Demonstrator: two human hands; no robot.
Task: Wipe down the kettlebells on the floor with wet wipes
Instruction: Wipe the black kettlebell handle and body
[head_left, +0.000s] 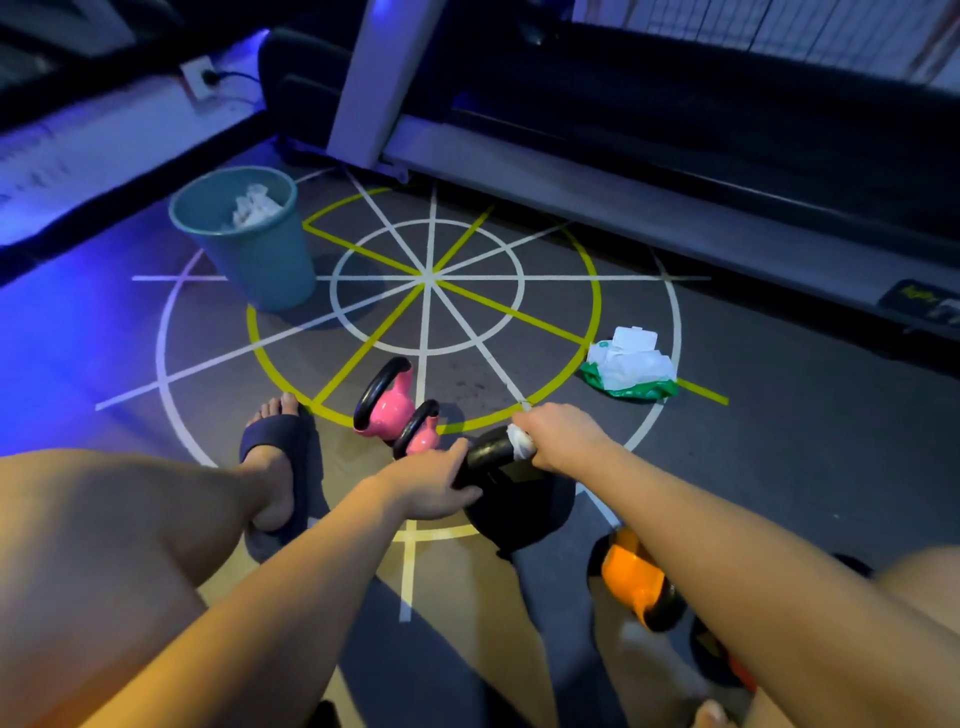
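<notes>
Bin (260, 260) left of wipes pack (631, 371)

No text, brand or number is legible. A small dark plate (917, 303) on the treadmill (675, 218) base at the right carries yellow lettering, too blurred to read. Any print on the green wet wipes pack (631, 371) is unreadable.
</notes>
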